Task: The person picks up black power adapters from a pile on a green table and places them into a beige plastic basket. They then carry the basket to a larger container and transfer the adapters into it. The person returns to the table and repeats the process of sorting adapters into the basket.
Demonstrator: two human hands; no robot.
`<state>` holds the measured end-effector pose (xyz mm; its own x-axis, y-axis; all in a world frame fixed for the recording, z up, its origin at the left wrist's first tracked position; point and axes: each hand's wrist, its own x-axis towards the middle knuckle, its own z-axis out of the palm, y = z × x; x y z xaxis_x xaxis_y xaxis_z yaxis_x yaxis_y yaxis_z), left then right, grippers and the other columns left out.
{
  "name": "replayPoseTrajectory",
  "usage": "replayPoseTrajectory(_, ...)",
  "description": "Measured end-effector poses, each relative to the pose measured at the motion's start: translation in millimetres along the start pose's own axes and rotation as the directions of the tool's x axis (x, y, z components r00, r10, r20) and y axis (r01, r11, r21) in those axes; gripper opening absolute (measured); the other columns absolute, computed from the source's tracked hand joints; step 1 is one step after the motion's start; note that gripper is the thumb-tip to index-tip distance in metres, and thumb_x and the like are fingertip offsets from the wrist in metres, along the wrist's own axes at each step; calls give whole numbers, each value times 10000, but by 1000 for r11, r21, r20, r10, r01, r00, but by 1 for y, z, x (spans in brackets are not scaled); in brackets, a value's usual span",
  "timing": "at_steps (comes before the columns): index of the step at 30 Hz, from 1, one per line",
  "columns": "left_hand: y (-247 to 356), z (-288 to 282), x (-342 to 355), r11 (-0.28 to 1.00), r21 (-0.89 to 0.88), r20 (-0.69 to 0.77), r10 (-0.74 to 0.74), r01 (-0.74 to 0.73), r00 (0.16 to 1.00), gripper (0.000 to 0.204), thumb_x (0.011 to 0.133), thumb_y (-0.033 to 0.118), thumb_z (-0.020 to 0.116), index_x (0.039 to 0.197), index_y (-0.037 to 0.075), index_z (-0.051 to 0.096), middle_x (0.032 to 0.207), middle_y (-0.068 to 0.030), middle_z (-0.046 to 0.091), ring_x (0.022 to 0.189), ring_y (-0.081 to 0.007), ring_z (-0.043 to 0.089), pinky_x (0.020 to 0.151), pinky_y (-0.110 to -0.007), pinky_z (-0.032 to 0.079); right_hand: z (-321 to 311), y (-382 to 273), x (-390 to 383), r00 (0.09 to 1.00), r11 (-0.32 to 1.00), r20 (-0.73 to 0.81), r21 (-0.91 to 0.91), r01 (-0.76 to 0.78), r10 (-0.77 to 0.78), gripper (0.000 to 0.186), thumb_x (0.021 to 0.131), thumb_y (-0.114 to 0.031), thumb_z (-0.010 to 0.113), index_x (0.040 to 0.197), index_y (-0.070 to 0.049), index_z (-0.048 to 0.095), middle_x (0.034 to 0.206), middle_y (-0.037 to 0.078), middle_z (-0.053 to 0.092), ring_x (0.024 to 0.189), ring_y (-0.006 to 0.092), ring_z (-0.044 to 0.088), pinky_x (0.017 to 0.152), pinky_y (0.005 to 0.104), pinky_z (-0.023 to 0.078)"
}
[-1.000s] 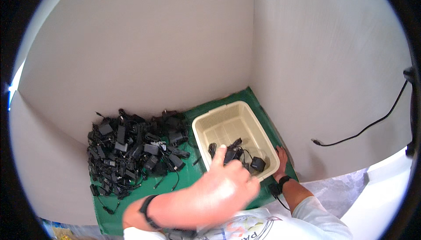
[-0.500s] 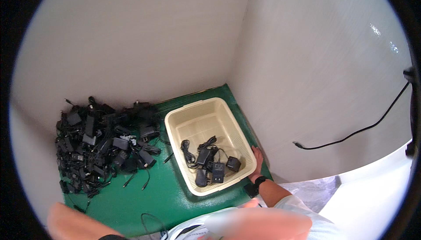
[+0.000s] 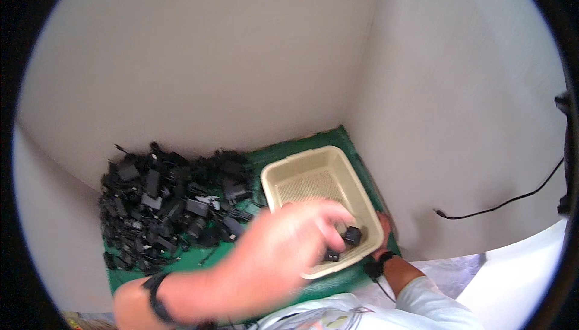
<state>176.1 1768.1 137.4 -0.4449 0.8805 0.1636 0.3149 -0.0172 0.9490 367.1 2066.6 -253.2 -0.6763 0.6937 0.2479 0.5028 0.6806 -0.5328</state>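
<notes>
A cream plastic basket (image 3: 307,182) rests on a green surface, with several black power adapters (image 3: 353,235) and a thin cable inside it. My left hand (image 3: 280,239), smeared by motion, reaches across the basket's near left part with its fingers curved down over the adapters. Whether anything is between those fingers I cannot make out; the hand also covers some adapters. At the basket's right side, my right hand (image 3: 384,234) holds the outer wall near the near corner, partly hidden by the rim.
To the left lies a big heap of black adapters (image 3: 154,200) with tangled cords. The green surface (image 3: 289,150) is bounded by pale walls at the back and sides. Against the right wall hangs a loose black cable (image 3: 482,209).
My left hand has swung from the lower left up and over the basket. The whole view has shifted, so basket and heap appear farther right. My right hand stays at the basket's side.
</notes>
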Motion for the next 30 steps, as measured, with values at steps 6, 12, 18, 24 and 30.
replayPoseTrajectory(6,-190,-93,68,666,574,-486,-191,477,853,402,786,282,604,1124,65,594,1041,-166,595,991,-326,563,871,-427,457,14,15,3,1000,1000,-25,-5,0,0,551,791,-216,599,1280,-37,417,1234,192,471,1190,358,406,1024,459,271)
replayPoseTrajectory(12,-313,-104,75,416,615,-580,-337,670,742,619,736,375,675,1280,136,501,1285,-192,444,1215,-357,385,958,-508,361,10,2,4,999,998,4,-48,32,-32,479,810,-212,574,1254,-73,464,1296,124,432,1257,324,347,1057,435,237)
replayPoseTrajectory(18,-347,-101,72,334,624,-591,-389,706,707,461,778,344,624,1183,126,584,1294,-183,405,1246,-371,310,902,-571,379,-13,-20,3,992,991,65,-74,-107,112,416,823,-206,558,1220,-95,504,1311,98,425,1273,312,331,1068,430,230)
replayPoseTrajectory(24,-351,-106,69,250,528,-665,-472,811,579,304,748,211,640,1026,89,628,1245,-184,400,1230,-426,302,886,-548,427,-6,-14,4,987,985,22,59,-160,159,385,843,-209,538,1211,-98,516,1313,95,427,1273,313,331,1073,433,225)
replayPoseTrajectory(30,-352,-103,29,456,656,-555,-247,601,794,400,677,72,605,1076,48,604,1343,-228,343,1288,-417,259,935,-553,376,-7,-10,0,986,989,75,-1,-147,146,388,864,-224,525,1231,-103,503,1339,95,414,1271,321,329,1071,440,226)
